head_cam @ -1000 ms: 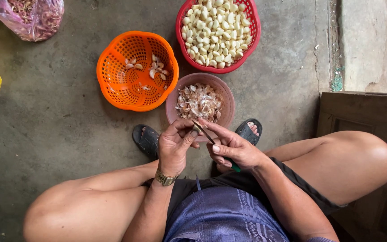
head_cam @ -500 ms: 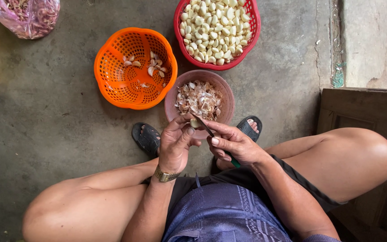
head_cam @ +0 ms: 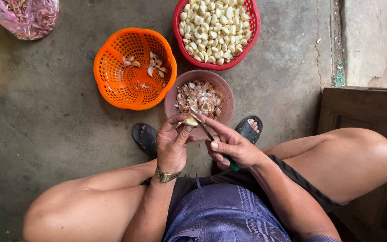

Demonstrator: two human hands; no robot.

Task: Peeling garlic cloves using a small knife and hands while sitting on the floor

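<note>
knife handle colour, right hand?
Green: the knife handle pokes out below the right hand. Head view, the only one, shows it.

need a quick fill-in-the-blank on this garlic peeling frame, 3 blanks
1. The left hand pinches a garlic clove above the ____ bowl of skins.
2. Peeled cloves fill the ____ basket.
3. The right hand holds a small ____ with a green handle.

Missing: pink; red; knife
</note>
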